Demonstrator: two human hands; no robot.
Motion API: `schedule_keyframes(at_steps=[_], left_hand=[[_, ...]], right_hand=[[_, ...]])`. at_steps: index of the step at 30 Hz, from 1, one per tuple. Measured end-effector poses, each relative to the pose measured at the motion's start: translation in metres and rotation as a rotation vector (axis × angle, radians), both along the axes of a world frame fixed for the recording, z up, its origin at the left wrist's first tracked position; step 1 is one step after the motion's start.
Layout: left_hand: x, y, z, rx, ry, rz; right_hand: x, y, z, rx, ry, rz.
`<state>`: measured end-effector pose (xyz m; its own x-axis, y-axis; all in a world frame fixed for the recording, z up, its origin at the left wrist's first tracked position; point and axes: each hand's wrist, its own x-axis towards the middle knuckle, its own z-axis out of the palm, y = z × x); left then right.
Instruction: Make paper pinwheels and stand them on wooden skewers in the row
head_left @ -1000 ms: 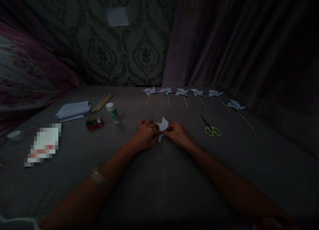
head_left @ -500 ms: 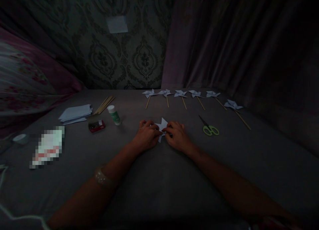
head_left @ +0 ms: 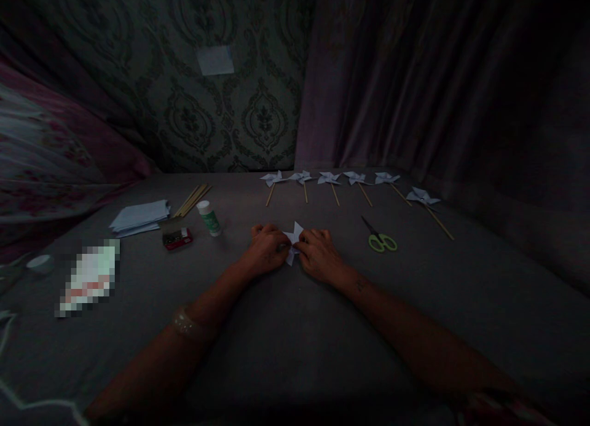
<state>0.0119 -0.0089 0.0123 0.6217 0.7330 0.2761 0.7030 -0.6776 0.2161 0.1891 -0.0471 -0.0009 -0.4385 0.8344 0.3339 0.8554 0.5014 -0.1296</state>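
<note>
A white paper pinwheel lies on the grey-covered table in front of me, its pointed corners showing between my hands. My left hand grips its left side with bent fingers. From the right, my right hand pinches it near the middle, the fingertips of both hands almost meeting. The pinwheel's centre is mostly hidden under the fingers. To the right of my hands lie green-handled scissors. A glue stick with a white cap stands to the left.
Several finished pinwheels on sticks line the back and right. At left are a paper stack, wooden sticks, a small open red box, a white cup-like object, a blurred-out packet and a white cord.
The camera view has tilted up slightly, so things sit a little lower and most shift left. Both hands stay on the paper pinwheel, with the fingertips slightly shifted.
</note>
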Motion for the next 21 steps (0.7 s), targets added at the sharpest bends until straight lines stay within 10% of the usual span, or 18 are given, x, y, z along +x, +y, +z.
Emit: schedule_keyframes(at_steps=[10,21], left_hand=[[0.018,0.004,0.001,0.043,-0.025,-0.249],[0.008,0.011,-0.002,0.013,-0.123,-0.081]], right_hand=[[0.000,0.007,0.001,-0.006,0.007,0.097],[0.004,0.002,0.009,0.076,-0.008,0.056]])
